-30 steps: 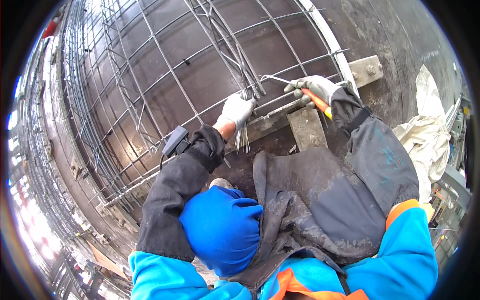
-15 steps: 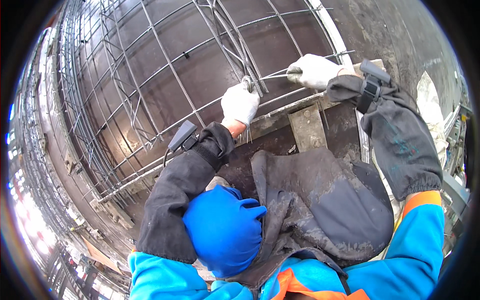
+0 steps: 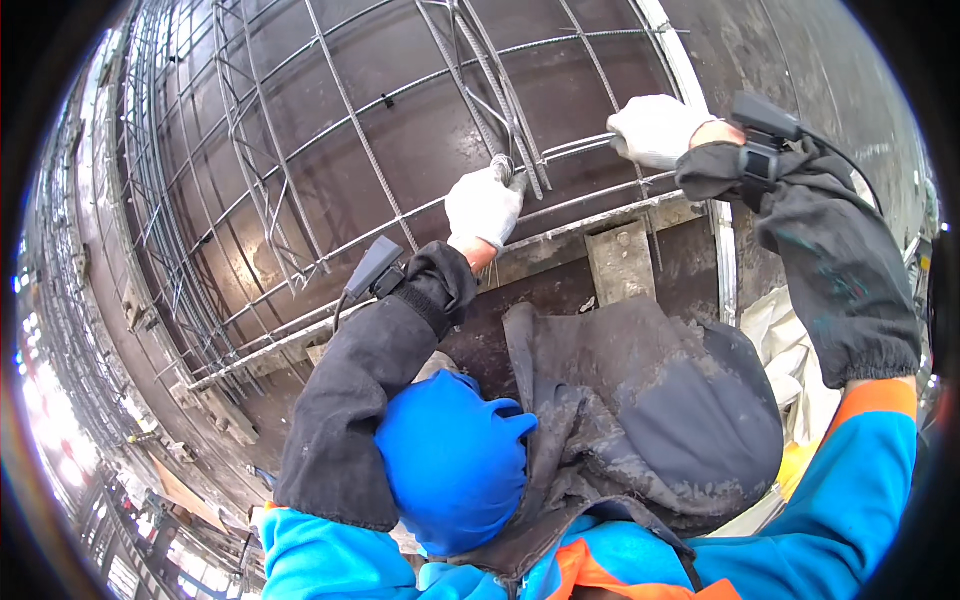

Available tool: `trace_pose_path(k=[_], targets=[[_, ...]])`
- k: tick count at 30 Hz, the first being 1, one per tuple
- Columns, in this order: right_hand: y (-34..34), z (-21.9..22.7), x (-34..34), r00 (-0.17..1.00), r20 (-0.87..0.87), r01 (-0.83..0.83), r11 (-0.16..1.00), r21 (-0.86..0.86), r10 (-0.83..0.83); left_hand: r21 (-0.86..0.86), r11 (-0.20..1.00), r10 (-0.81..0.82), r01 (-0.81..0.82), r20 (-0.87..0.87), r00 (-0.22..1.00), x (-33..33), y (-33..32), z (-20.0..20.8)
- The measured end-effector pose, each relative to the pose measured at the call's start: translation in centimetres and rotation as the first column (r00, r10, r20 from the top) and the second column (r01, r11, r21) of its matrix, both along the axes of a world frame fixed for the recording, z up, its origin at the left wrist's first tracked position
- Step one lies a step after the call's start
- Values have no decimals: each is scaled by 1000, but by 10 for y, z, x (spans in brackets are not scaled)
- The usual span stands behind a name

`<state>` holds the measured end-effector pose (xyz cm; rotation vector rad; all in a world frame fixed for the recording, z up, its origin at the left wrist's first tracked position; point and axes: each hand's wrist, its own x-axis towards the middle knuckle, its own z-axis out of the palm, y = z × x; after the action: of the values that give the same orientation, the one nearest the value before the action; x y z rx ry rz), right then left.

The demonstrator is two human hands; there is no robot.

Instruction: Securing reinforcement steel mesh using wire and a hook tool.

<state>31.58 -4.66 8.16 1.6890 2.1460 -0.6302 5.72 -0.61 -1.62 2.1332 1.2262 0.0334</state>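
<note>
My left hand (image 3: 484, 207), in a white glove, is closed on a bundle of thin tie wire (image 3: 502, 166). Its looped end shows above the fist, and fine wire ends stick out below. The fist is at the near end of a lattice girder (image 3: 487, 85), over the rebar mesh (image 3: 358, 122). My right hand (image 3: 657, 131), also gloved, is closed to the right of the girder. Two thin, parallel metal lengths (image 3: 580, 146) run from the girder's end into it. Whether one is a wire or a tool handle, I cannot tell.
The mesh lies over a dark formwork panel (image 3: 560, 95), edged by a metal rail (image 3: 560, 238) and a pale side strip (image 3: 728, 262). A rusty bracket (image 3: 620, 262) sits on the near rail. Pale sheeting (image 3: 790, 350) is at right. More rebar (image 3: 165, 200) stretches away left.
My right hand has moved right and slightly up, farther from my left hand. My left hand stays closed at the girder's end. The view has shifted slightly.
</note>
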Motion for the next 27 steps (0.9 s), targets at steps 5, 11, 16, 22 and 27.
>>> trace_pose_path(k=[5, 11, 16, 22, 27], targets=[[-9, 14, -26, 994, 11, -106, 965, -242, 112, 37, 999, -3, 2, 19, 1000, -5, 0, -2], [-85, -72, 67, 848, -521, 54, 993, -107, -102, 7, 999, -44, 43, 118, 992, 18, -1, 8], [-28, 0, 21, -195, -451, 746, 167, -644, -871, -258, 966, -8, 34, 100, 995, -15, 31, 56], [-49, 144, -56, -352, -490, 688, 134, -713, -798, -421, 907, 63, 25, 193, 979, -46, 40, 232], [-76, 306, -126, -423, -373, 464, 156, -872, -826, -440, 839, -226, 320, 254, 940, -60, 2, 394]])
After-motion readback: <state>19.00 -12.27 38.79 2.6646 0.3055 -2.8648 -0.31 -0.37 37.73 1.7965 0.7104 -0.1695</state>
